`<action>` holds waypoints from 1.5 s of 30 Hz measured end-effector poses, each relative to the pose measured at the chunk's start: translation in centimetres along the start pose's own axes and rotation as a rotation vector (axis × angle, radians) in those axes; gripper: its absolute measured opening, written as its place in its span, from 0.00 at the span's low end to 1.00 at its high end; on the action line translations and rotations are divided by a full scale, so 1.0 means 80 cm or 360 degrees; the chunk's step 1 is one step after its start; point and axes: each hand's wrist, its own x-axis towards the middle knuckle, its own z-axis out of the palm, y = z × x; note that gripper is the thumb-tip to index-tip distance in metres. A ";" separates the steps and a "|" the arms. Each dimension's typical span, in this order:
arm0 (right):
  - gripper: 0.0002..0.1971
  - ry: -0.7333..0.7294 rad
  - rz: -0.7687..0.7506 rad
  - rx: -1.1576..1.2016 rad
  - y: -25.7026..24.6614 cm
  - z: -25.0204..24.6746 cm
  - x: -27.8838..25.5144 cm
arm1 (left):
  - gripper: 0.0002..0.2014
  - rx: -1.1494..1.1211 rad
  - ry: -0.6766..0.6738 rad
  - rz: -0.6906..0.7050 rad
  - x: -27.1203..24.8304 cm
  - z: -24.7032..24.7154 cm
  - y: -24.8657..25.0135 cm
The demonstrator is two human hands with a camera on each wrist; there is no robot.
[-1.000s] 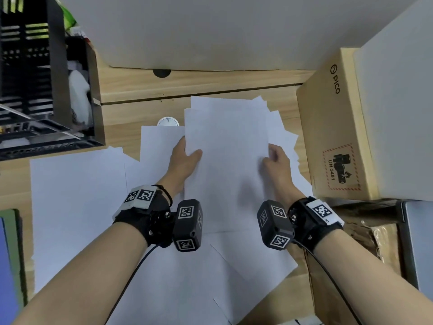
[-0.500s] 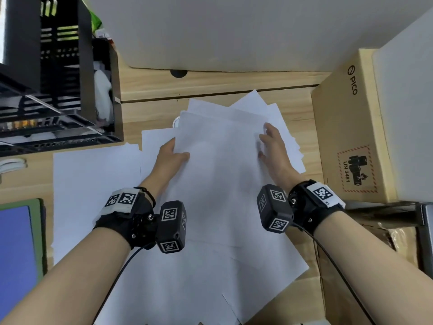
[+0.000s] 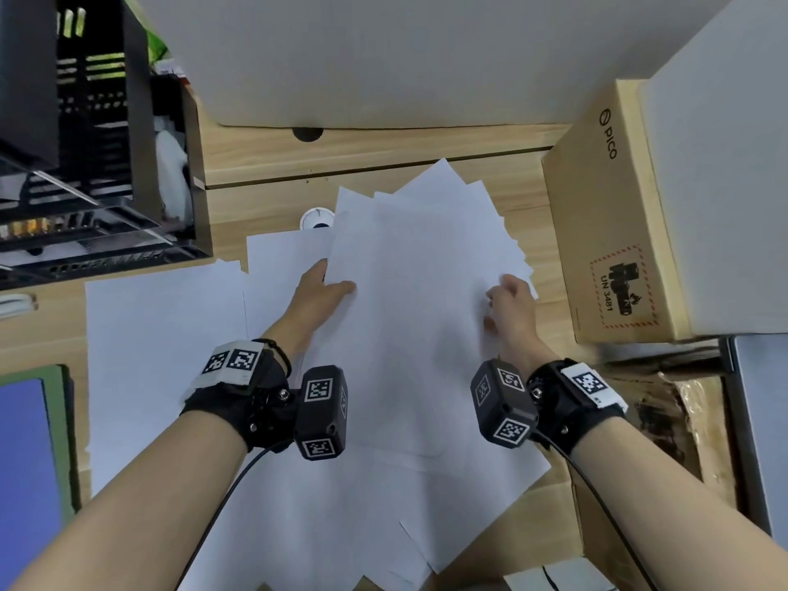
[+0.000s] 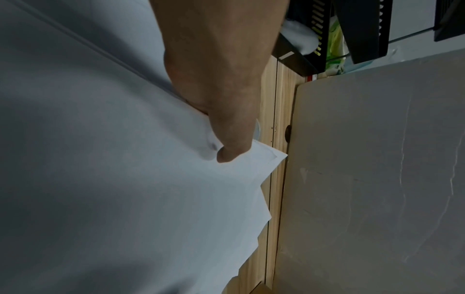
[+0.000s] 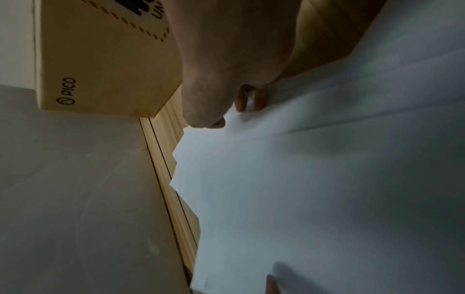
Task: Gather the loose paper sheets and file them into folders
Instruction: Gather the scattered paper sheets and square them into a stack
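Left hand (image 3: 317,292) fingers under the paper stack (image 3: 409,317) (unseen)

White paper sheets (image 3: 409,317), tan box (image 3: 597,232)

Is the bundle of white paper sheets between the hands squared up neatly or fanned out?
Fanned out. The bundle of white paper sheets shows several staggered corners at its far edge, and both wrist views show stepped edges.

The head camera looks down from high up at the wooden desk (image 3: 264,198). Each wrist camera sits very close (almost on the paper) and looks along its hand. Head and right wrist views share the brown PICO box (image 3: 605,215) (image 5: 105,65); head and left wrist views share the black rack (image 3: 98,134) (image 4: 324,29).
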 end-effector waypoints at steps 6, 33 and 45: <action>0.22 -0.0190 0.0017 0.0039 -0.008 0.023 -0.008 | 0.17 -0.0037 -0.0086 0.0029 -0.006 0.005 -0.002; 0.34 -0.0183 0.0244 -0.0008 0.000 0.005 -0.015 | 0.13 -0.0093 -0.0159 0.0032 -0.014 0.032 -0.004; 0.29 -0.0065 0.0125 -0.0183 0.008 0.005 -0.024 | 0.14 -0.0059 -0.0287 -0.0001 -0.020 0.036 -0.011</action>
